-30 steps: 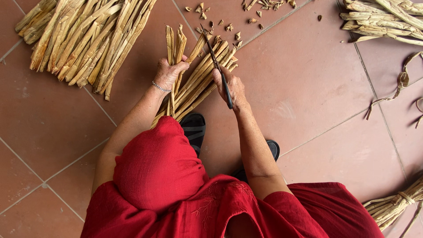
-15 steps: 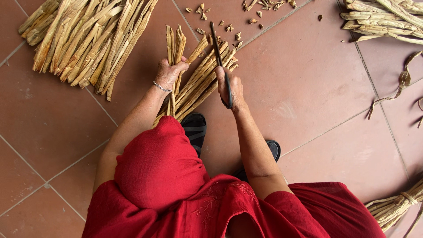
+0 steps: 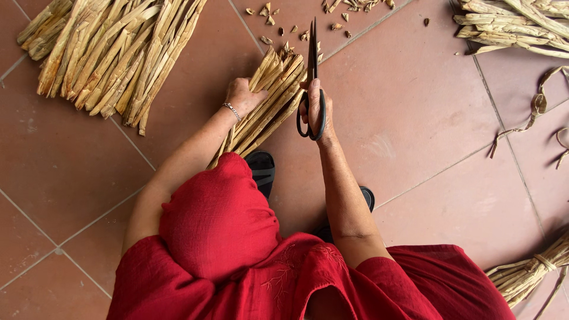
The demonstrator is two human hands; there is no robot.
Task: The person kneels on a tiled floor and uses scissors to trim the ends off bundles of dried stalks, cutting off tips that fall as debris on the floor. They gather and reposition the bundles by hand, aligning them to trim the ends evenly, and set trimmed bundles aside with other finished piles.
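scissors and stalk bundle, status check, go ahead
Left hand gripping the bundle of dried stalks. Right hand holding black scissors, blades closed, at the bundle's trimmed ends. Cut scraps on the tile floor beyond; nothing blocking.

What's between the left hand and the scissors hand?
Head view: the bundle of dried stalks fills the gap; left hand grips it, right hand holds black scissors alongside.

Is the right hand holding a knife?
No, the right hand holds black scissors, blades shut, beside the bundle of dried stalks.
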